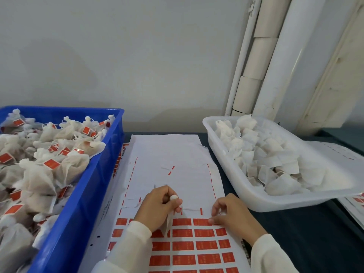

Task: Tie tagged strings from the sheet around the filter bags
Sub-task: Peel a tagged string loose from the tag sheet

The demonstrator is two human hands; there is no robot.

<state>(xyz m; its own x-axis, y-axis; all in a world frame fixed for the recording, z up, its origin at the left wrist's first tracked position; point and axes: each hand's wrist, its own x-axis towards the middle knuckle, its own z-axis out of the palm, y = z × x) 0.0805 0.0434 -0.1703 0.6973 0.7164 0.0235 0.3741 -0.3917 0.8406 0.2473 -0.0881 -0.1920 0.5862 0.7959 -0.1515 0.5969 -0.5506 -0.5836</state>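
While my left hand (157, 205) pinches a gathered filter bag (174, 197), my right hand (228, 212), fingers curled, picks at a red tag (202, 222); tugging hard could tear the sheet (167, 150).

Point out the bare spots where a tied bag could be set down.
Bare dark table lies below the white tray, right of the right hand. The upper sheet, stripped of tags, is flat and free. Crowded: blue crate, tray, and the tag rows by the left hand.

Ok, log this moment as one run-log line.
left hand: grips filter bag | right hand: fingertips at tag sheet | blue crate: tied bags | white tray: untied bags
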